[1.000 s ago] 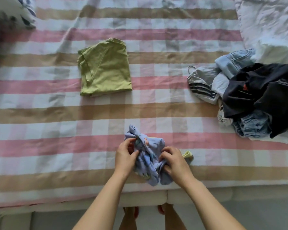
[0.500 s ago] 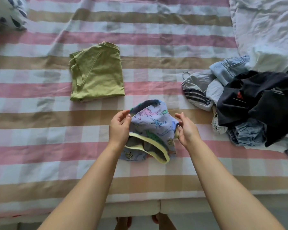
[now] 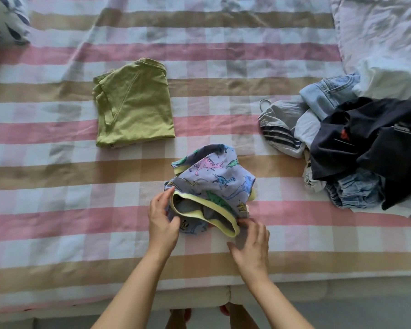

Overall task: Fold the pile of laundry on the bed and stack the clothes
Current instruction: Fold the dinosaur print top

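Here, at lower centre of the frame, the left hand [image 3: 163, 224] pinches the dinosaur-print garment [image 3: 211, 184] at its yellow waistband [image 3: 223, 220], while the right hand [image 3: 252, 245] touches the band's other end, grip unclear, so the bunched cloth could fold crooked unless flattened first.

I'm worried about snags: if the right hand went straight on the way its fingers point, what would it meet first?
The dinosaur-print garment: the right hand has its fingertips at the garment's yellow band, so that band comes first, though depth is unclear.
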Motion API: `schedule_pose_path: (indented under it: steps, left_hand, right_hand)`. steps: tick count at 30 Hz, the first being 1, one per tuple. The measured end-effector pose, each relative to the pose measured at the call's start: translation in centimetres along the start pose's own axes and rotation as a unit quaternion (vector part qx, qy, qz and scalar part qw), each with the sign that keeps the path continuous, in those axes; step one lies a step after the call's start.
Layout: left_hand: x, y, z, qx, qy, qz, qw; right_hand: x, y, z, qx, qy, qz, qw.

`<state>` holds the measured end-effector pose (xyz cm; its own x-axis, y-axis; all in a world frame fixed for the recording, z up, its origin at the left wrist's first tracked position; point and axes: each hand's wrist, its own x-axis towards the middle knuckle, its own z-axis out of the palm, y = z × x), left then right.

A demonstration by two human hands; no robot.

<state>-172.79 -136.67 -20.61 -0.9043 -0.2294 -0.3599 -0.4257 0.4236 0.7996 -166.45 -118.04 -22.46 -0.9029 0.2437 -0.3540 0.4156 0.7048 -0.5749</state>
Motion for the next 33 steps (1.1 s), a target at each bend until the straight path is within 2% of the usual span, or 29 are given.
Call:
schedule_pose_path:
  steps: [4, 7, 9, 12, 14, 16, 21, 25, 27, 30, 33]
  left_hand:
    - [1.4, 1.0, -0.5, 0.039, 0.057, 0.031, 0.997]
    - [2.3, 1.9, -2.2, 0.019, 0.045, 0.064, 0.997]
    - [2.3, 2.7, -3.2, 0.01, -0.005, 0.062, 0.998]
    - [1.9, 2.6, -3.0, 0.081, -0.085, 0.053, 0.992]
    - [1.7, 1.7, -2.3, 0.116, -0.094, 0.048, 0.988]
    - [1.7, 0.6, -1.6, 0.117, -0.071, 0.05, 0.989]
    - [2.3, -0.6, -0.8, 0.066, 0.013, 0.061, 0.996]
    - [2.5, -0.2, -1.8, 0.079, -0.007, 0.095, 0.992]
    - [2.0, 0.8, -2.6, 0.068, -0.023, 0.097, 0.993]
    - [1.9, 4.1, -4.0, 0.031, 0.002, 0.084, 0.996]
    - [2.3, 10.1, -6.8, -0.05, 0.01, 0.087, 0.995]
  right_hand:
    - [2.0, -1.5, -1.2, 0.029, 0.097, -0.055, 0.993]
    - [2.7, -2.8, -3.6, 0.088, 0.135, -0.109, 0.981]
    - [2.6, -3.7, -4.7, 0.079, 0.103, -0.102, 0.986]
    - [1.8, -3.3, -4.2, -0.038, -0.025, -0.029, 0.999]
    - [1.1, -2.4, -2.6, -0.115, -0.089, 0.02, 0.989]
    - [0.9, -1.5, -0.9, -0.117, -0.079, 0.048, 0.989]
    - [2.0, -0.6, 0.4, 0.007, 0.066, 0.046, 0.997]
    - [2.3, -1.6, -2.3, 0.104, 0.135, -0.014, 0.985]
    - [2.2, -3.2, -4.5, 0.169, 0.139, -0.063, 0.974]
    - [2.4, -6.7, -8.5, 0.281, 0.094, -0.088, 0.951]
    - [3.3, -10.8, -13.7, 0.312, 0.091, -0.117, 0.939]
